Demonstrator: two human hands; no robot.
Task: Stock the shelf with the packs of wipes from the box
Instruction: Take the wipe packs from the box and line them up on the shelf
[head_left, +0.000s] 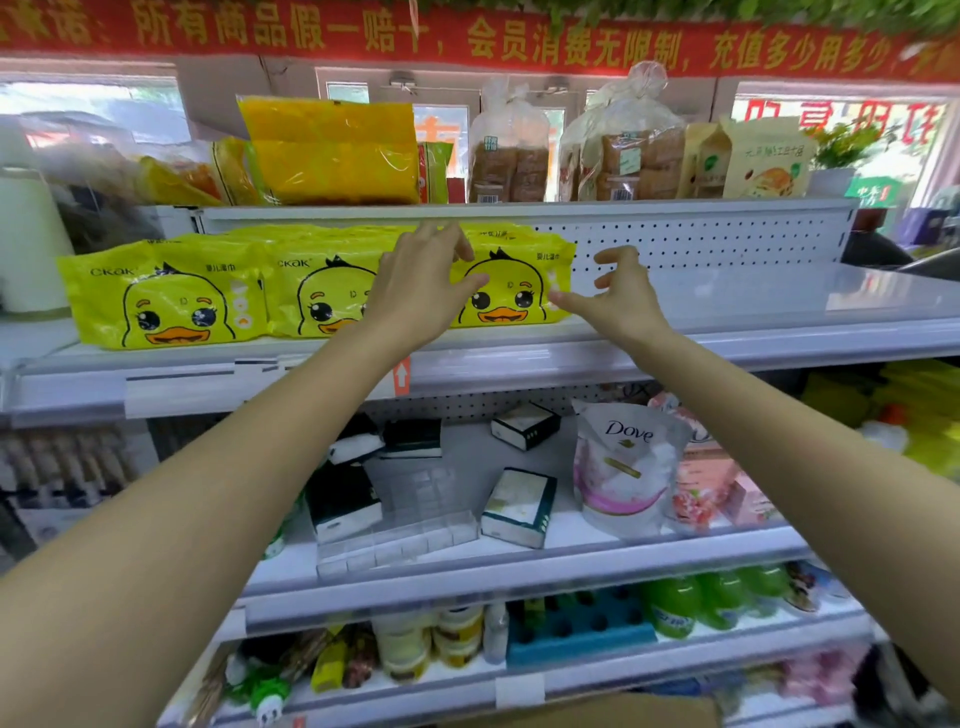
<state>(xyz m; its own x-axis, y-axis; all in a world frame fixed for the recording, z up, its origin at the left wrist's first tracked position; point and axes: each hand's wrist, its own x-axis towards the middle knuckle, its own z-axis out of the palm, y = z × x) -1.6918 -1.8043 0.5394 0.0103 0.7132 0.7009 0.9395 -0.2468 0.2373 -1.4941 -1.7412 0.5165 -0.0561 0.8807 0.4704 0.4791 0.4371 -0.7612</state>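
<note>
Three yellow packs of wipes with a duck face stand in a row on the white upper shelf (753, 296): a left pack (166, 296), a middle pack (317, 291) and a right pack (511, 280). My left hand (421, 283) hovers in front of the gap between the middle and right packs, fingers loosely spread, thumb against the right pack's face. My right hand (621, 296) is beside that pack's right edge, fingers spread, its forefinger reaching to the edge. Neither hand grips anything. A brown cardboard box edge (597, 712) shows at the bottom.
The shelf's right half is bare, with a perforated back panel (701, 239). Above stand a yellow bag (332, 150) and bread bags (623, 150). Below lie small boxes (519, 506), a clear divider tray (405, 525) and a Dove pouch (623, 467); bottles fill the lowest shelf.
</note>
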